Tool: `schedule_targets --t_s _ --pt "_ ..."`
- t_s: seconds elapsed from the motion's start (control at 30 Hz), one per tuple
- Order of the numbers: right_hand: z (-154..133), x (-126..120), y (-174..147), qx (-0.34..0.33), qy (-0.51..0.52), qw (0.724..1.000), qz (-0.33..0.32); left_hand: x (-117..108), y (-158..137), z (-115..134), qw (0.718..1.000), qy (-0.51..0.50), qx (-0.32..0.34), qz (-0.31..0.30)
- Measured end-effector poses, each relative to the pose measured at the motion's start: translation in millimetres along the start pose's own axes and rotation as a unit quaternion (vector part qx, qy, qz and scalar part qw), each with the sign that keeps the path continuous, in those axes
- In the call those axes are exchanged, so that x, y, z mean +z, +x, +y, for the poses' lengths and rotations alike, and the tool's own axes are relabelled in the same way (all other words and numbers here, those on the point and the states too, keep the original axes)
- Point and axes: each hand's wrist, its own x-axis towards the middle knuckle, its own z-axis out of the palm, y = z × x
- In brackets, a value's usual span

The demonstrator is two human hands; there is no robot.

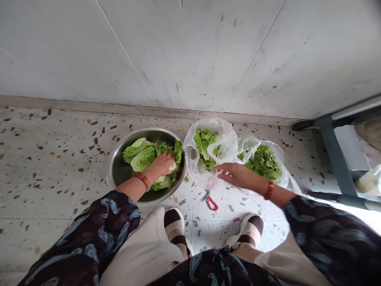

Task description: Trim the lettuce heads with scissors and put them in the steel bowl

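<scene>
Left hand [164, 162]: palm down, left of frame centre, over the lettuce leaves [139, 159]; with fingers bent across the greens, clamping or mere contact not determinable.
Right hand [233, 173]: right of frame centre, at the near edge of the middle plastic bag [228, 137]; with fingertips just beside the bagged lettuce [205, 143], pinch on the film not determinable.
Steel basin [111, 171]: left of centre, on the terrazzo floor [53, 167]; holding the lettuce leaves under the left hand.
Bag opening: at frame centre, just right of the basin; facing upward, with bagged lettuce exposed inside.
Second plastic bag [276, 149]: right of centre, beyond the right forearm; containing further lettuce [263, 163].
Red-handled scissors [212, 203]: below frame centre, on the floor; apart from both hands.
Step in hand: judged as handling lettuce at basin and bag together; direction of any transfer not readable.
Next move: judged to call for light, spread pressure on the left, and, on the right, for clearing loose film before closing on lettuce.
Caution: possible snagging of thin film on fingers; possible tearing of soft leaves under a hard squeeze.
</scene>
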Motion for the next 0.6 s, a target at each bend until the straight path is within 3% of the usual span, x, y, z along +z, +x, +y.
schedule_targets --t_s 0.13,0.3,0.4,0.5,0.6 --pt "19 -53 -38 0.018 -0.081 0.995 0.059 -37 11 16 1.0 -0.026 -0.015 -0.01" --pt "66 -92 -59 0.061 -0.206 0.963 0.165 -71 13 38 0.985 0.024 -0.044 0.168" --pt "97 -115 -61 0.123 -0.282 0.926 0.221 -78 21 61 0.974 0.102 0.053 0.198" --pt "125 -131 -68 0.19 -0.31 0.908 0.208 -79 35 96 0.959 0.127 0.167 0.19" --pt "149 -134 -82 0.276 -0.281 0.897 0.197 -81 48 148 0.939 0.104 0.232 0.233"
